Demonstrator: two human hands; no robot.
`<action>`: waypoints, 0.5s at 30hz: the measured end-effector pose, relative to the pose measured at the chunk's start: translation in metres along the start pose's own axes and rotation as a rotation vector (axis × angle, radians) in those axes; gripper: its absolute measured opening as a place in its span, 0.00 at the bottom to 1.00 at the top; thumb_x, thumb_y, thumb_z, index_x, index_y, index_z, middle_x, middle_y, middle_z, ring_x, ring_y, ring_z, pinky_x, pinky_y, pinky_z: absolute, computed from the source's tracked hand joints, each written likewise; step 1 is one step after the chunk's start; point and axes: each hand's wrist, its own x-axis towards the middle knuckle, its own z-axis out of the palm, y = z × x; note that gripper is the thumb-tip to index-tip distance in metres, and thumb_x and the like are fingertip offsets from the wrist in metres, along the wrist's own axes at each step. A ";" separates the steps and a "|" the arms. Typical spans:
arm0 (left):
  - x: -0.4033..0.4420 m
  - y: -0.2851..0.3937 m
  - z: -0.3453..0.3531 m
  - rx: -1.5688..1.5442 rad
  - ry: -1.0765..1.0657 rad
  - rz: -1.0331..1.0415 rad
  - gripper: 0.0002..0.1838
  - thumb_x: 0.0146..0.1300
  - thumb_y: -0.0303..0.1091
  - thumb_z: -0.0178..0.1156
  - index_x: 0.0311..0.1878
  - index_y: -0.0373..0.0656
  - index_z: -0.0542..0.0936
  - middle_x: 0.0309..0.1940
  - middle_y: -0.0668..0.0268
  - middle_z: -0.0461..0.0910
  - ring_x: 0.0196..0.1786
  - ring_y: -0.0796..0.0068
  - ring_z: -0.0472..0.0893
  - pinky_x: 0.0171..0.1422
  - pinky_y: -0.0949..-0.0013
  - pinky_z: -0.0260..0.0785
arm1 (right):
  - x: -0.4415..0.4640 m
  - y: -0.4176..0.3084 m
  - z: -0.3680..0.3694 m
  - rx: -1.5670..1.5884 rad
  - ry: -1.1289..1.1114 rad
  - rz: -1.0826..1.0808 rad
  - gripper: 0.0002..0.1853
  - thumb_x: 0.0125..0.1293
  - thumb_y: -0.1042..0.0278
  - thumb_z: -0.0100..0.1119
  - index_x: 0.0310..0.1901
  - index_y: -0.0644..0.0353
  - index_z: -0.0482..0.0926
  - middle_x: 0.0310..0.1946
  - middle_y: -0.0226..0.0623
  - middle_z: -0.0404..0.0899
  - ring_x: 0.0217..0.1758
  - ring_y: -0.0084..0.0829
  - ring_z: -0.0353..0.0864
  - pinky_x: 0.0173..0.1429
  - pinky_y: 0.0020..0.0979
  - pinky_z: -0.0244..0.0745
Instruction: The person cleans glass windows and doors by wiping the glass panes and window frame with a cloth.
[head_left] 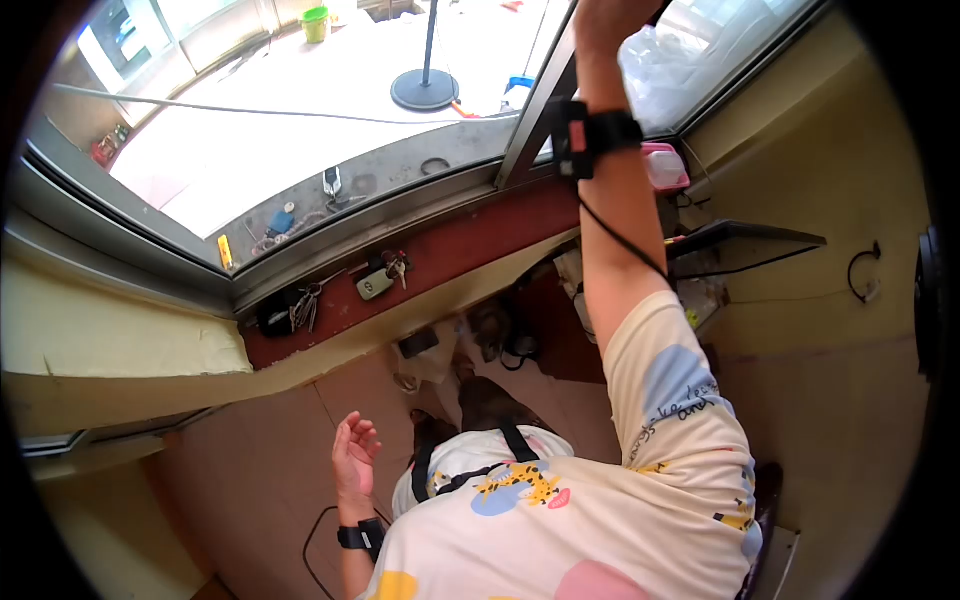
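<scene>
My right arm is raised to the top of the view beside the window frame (535,105). Only the back part of my right hand (615,20) shows at the top edge; its fingers are out of view, so what it touches cannot be made out. My left hand (355,455) hangs low over the floor at the lower left, fingers apart and slightly curled, with nothing in it. A black band with a device is on each wrist. Bunches of keys (306,308) and a grey-green keypad-like object (375,285) lie on the red sill (450,250).
Outside the window are a round black stand base (425,90), a green bucket (315,25) and a cable. A pink basket (665,167), plastic bags (670,70) and a dark flat screen (735,240) are at the right. The floor (260,480) is tiled.
</scene>
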 end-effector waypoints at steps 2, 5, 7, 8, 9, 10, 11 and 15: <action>0.000 -0.001 0.000 -0.005 0.016 -0.027 0.16 0.69 0.44 0.50 0.54 0.45 0.75 0.40 0.67 0.81 0.42 0.76 0.81 0.41 0.70 0.77 | -0.046 0.005 -0.014 0.146 -0.097 0.084 0.28 0.73 0.61 0.41 0.67 0.72 0.55 0.67 0.65 0.52 0.69 0.61 0.53 0.72 0.45 0.48; 0.000 -0.001 0.006 0.007 0.032 -0.004 0.16 0.69 0.44 0.51 0.53 0.46 0.75 0.40 0.66 0.81 0.42 0.76 0.81 0.41 0.71 0.77 | -0.136 0.000 -0.041 0.102 -0.292 0.319 0.28 0.72 0.66 0.44 0.67 0.73 0.53 0.69 0.66 0.48 0.71 0.60 0.50 0.73 0.46 0.46; 0.002 -0.003 0.011 -0.005 -0.002 0.035 0.16 0.69 0.44 0.51 0.53 0.46 0.75 0.39 0.66 0.81 0.42 0.76 0.81 0.40 0.70 0.77 | -0.176 -0.004 -0.064 0.135 -0.358 0.375 0.27 0.70 0.69 0.47 0.65 0.74 0.57 0.67 0.70 0.49 0.70 0.64 0.51 0.71 0.50 0.49; 0.005 -0.005 0.013 -0.012 -0.002 0.035 0.16 0.69 0.44 0.51 0.53 0.46 0.75 0.39 0.67 0.81 0.41 0.76 0.81 0.40 0.70 0.77 | -0.188 -0.004 -0.072 0.148 -0.361 0.370 0.27 0.69 0.69 0.48 0.66 0.72 0.57 0.67 0.69 0.49 0.70 0.64 0.51 0.71 0.51 0.50; 0.011 -0.001 0.024 -0.013 0.001 0.032 0.16 0.69 0.44 0.51 0.53 0.46 0.75 0.39 0.67 0.81 0.41 0.76 0.81 0.39 0.70 0.77 | -0.178 -0.005 -0.072 0.158 -0.365 0.369 0.28 0.68 0.70 0.50 0.66 0.71 0.57 0.68 0.68 0.50 0.70 0.64 0.51 0.71 0.52 0.50; 0.017 0.001 0.035 -0.012 -0.023 0.046 0.16 0.69 0.44 0.51 0.53 0.46 0.75 0.39 0.67 0.81 0.41 0.76 0.81 0.39 0.70 0.77 | -0.163 0.004 -0.064 0.156 -0.340 0.359 0.28 0.68 0.70 0.50 0.66 0.71 0.57 0.68 0.68 0.50 0.70 0.64 0.51 0.71 0.52 0.50; 0.016 0.002 0.043 -0.003 -0.020 0.040 0.15 0.69 0.44 0.52 0.52 0.47 0.76 0.38 0.68 0.82 0.40 0.77 0.81 0.38 0.70 0.77 | -0.149 0.013 -0.056 0.169 -0.311 0.283 0.29 0.67 0.70 0.51 0.67 0.69 0.58 0.68 0.66 0.50 0.70 0.64 0.52 0.70 0.53 0.51; 0.028 0.000 0.062 0.003 -0.037 0.058 0.16 0.69 0.43 0.51 0.53 0.46 0.75 0.39 0.66 0.81 0.41 0.75 0.81 0.39 0.69 0.77 | 0.017 0.020 -0.011 0.104 -0.154 -0.008 0.31 0.65 0.64 0.58 0.67 0.64 0.60 0.68 0.62 0.52 0.68 0.60 0.57 0.66 0.49 0.56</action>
